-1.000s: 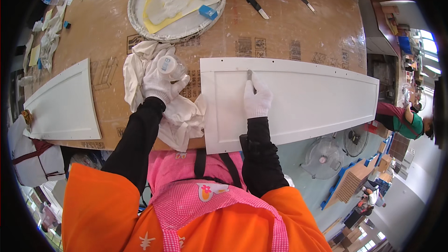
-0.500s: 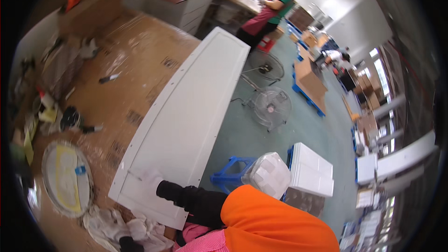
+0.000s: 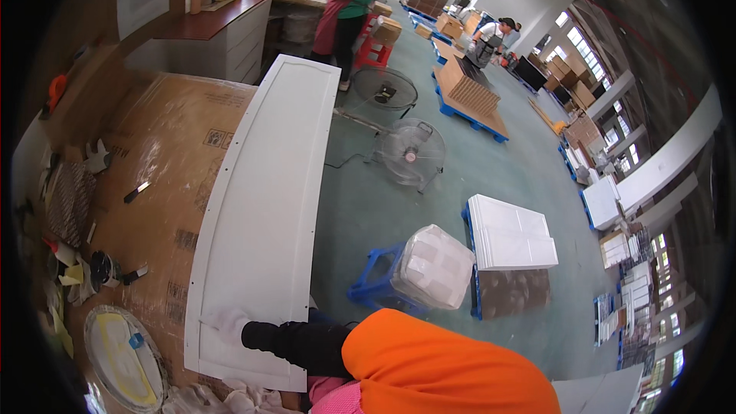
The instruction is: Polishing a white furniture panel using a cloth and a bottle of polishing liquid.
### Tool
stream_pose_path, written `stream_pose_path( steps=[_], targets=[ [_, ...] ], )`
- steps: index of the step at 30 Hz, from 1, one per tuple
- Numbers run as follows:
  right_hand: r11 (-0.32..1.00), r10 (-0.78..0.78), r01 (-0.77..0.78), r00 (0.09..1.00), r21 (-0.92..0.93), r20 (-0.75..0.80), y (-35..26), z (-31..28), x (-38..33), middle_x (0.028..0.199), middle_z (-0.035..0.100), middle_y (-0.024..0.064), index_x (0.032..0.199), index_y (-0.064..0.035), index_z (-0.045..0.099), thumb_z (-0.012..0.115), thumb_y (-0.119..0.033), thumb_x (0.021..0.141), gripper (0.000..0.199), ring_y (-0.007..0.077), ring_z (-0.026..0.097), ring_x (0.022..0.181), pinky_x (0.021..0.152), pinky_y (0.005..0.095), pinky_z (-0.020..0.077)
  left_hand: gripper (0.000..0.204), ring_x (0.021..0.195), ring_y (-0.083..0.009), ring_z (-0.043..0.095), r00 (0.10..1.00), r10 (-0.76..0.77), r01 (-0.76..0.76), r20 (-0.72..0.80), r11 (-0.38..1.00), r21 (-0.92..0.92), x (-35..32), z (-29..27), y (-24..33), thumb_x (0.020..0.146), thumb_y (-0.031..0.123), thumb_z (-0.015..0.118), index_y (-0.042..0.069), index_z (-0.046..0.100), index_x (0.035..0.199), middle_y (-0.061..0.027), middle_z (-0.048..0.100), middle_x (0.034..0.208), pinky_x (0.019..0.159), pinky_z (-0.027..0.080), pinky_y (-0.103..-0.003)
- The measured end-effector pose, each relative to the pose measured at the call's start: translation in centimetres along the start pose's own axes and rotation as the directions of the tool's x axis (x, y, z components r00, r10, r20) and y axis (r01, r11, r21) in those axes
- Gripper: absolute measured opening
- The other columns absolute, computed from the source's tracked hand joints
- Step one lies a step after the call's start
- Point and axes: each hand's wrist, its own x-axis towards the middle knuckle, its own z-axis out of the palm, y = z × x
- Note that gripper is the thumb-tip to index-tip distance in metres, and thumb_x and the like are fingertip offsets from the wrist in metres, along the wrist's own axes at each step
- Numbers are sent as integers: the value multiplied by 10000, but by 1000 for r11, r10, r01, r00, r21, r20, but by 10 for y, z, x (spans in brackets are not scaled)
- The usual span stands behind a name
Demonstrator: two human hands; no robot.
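A long white panel with a raised border and small holes along its edges lies lengthwise across the table's right side. My right hand, in a white glove below a black sleeve, is over the panel's near end. Its fingers look closed and are blurred; a thin, narrow thing sticks out on their left, its kind unclear. At the lower edge is bunched white cloth. White material beside it may be my gloved left hand, but its fingers cannot be made out. An oval tray with yellowish paste and a small blue piece stands left of the panel.
Brown sheeting covers the table, with a putty knife and a dark tub on it. Right of the panel stand a fan, a blue stool bearing a wrapped bundle, and stacked white panels. Two people work farther off.
The view has swung, shifting the scene left. My right hand stays at the panel's near end. My left hand and its dark cuff, visible before at the lower edge, have mostly dropped out of sight.
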Motion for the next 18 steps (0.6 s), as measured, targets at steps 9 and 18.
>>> stream_pose_path(
  steps=[9,18],
  targets=[
    [995,-41,53,990,86,-134,-4,-2,-4,1016,720,170,1231,-159,631,579,-172,883,352,399,700,900,694,516,560,468,1030,-348,648,974,213,-197,-78,966,168,0,9,-22,842,441,746,43,701,1085,-163,705,1054,932,534,-443],
    [992,2,-8,999,128,41,-12,-30,-12,1222,676,168,1451,-223,524,474,-176,960,496,406,667,1045,866,487,549,437,1037,-365,638,992,115,-110,-51,990,94,2,14,-13,853,436,724,50,706,1058,-173,701,1051,938,525,-460]
  ],
)
